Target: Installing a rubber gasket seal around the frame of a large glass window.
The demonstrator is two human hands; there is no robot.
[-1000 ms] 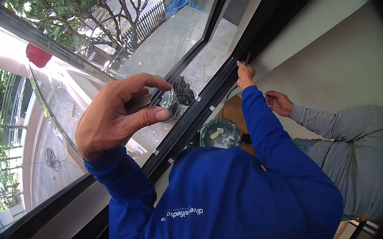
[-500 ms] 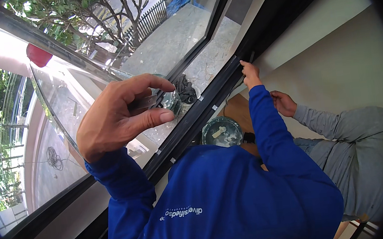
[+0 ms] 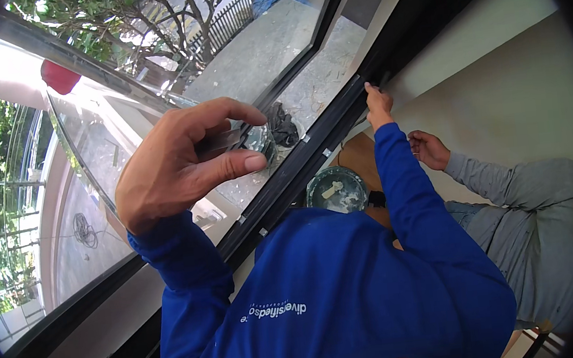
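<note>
My left hand (image 3: 173, 159) is raised in front of the window, thumb and index finger curved with a gap between their tips. A thin, flat, greyish piece (image 3: 218, 142) lies in its grip, held by the curled fingers; its far part is hidden. Farther right, my right hand (image 3: 378, 105) reaches to the black window frame (image 3: 286, 172), with its fingertips at the frame's edge. Those fingers are bent together, and whatever they may hold is too small to make out.
A dark round tub (image 3: 350, 190) with whitish residue stands inside the frame. Beyond it are another tub (image 3: 262, 146) and crumpled black cloth (image 3: 284, 127). A person in grey (image 3: 535, 216) sits close on the right, one hand (image 3: 429, 150) near my right arm.
The view has shifted slightly, so the frame and tub appear a little farther right. My left hand keeps the same curved grip; my right hand stays at the frame.
</note>
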